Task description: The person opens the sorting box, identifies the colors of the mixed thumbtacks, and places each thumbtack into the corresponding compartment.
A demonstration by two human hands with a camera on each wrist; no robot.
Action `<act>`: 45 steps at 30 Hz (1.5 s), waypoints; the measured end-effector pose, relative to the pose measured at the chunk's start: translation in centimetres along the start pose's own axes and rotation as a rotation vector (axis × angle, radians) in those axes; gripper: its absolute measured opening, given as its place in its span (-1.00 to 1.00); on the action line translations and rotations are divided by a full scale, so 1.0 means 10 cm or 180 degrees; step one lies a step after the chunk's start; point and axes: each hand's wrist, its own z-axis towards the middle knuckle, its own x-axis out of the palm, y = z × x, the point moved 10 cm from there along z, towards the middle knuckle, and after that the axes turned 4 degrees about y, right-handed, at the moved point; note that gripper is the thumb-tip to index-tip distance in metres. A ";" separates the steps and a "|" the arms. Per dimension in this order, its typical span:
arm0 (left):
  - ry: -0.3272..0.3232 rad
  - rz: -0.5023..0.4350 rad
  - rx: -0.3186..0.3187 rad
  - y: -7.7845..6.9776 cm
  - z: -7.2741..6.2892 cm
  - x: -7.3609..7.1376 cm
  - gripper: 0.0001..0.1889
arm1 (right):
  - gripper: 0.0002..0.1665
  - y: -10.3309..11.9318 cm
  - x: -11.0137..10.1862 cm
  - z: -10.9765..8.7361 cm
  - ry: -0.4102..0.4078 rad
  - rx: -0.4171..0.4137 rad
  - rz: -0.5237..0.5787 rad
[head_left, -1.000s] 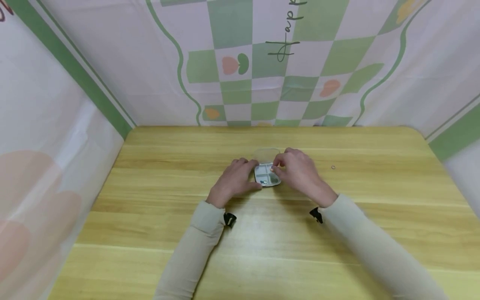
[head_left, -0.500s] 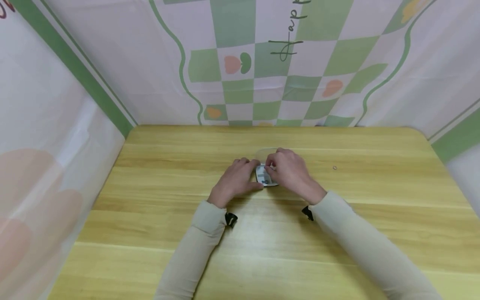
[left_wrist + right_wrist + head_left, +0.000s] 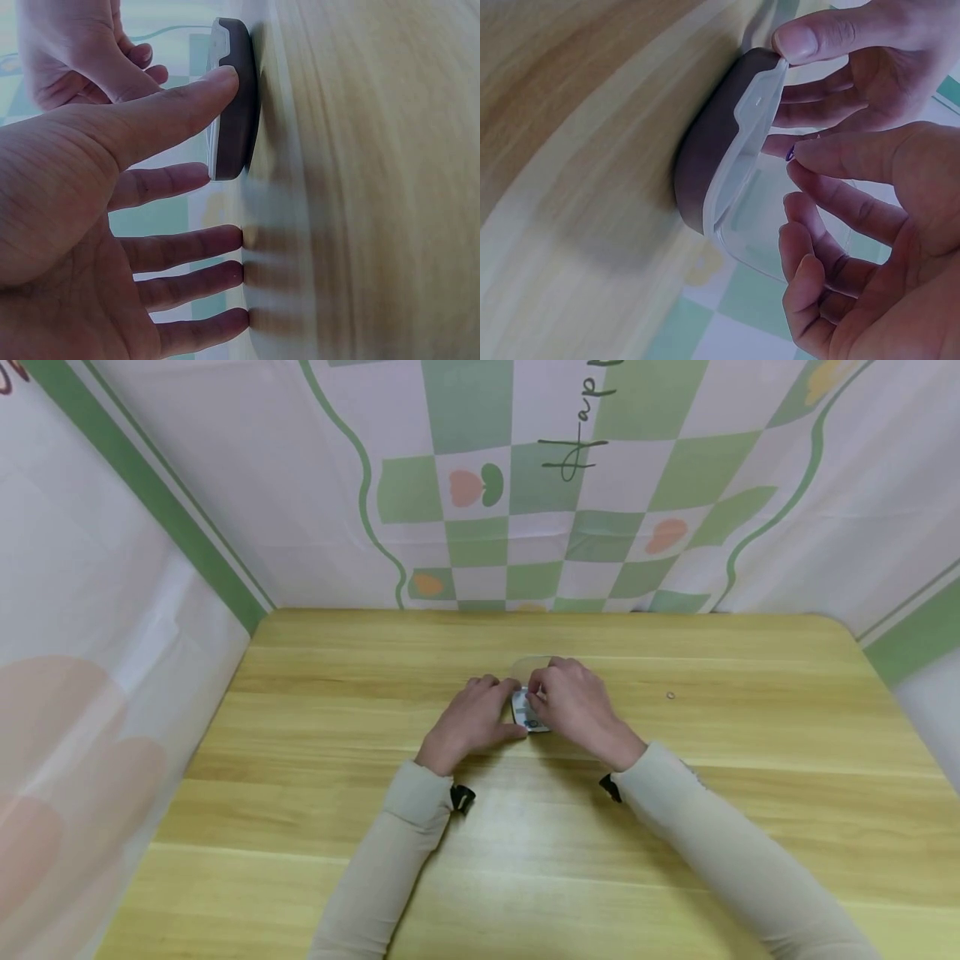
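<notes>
A small dark-bodied case (image 3: 714, 142) with a white divided inside lies on the table, its clear lid (image 3: 528, 667) folded back. My left hand (image 3: 468, 714) holds the case at its left side; in the left wrist view the thumb and index finger touch opposite edges and the other fingertips rest on the table. Over the compartments, my right hand (image 3: 576, 702) pinches a tiny purple piece (image 3: 790, 152) between thumb and index finger. Small bluish items (image 3: 531, 724) show in the near left compartment. The right hand hides the case's right half.
On the wooden table (image 3: 360, 693), a tiny ring-like piece (image 3: 671, 696) lies to the right of the hands. A checkered green and white cloth (image 3: 472, 543) hangs behind the table's far edge. Another cloth (image 3: 150, 593) hangs on the left.
The right hand has moved left over the case, from the far right compartment toward the left ones, covering more of it. The left hand keeps its hold.
</notes>
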 end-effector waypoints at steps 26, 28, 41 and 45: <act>0.0021 0.0042 0.0010 -0.04 0.01 0.01 -0.28 | -0.87 -0.06 -0.01 -0.04 -0.0073 0.0029 -0.0055; 0.0007 0.0042 0.0013 -0.04 0.01 0.01 -0.29 | -0.87 -0.09 -0.02 -0.05 -0.0056 0.0060 -0.0049; 0.0031 -0.0043 -0.0071 -0.01 -0.01 -0.01 -0.24 | -0.85 -0.33 -0.06 -0.15 0.0009 0.0246 -0.0001; 0.0027 -0.0094 -0.0077 0.00 -0.01 -0.01 -0.23 | -0.83 -0.42 -0.10 -0.19 0.0003 0.0280 -0.0034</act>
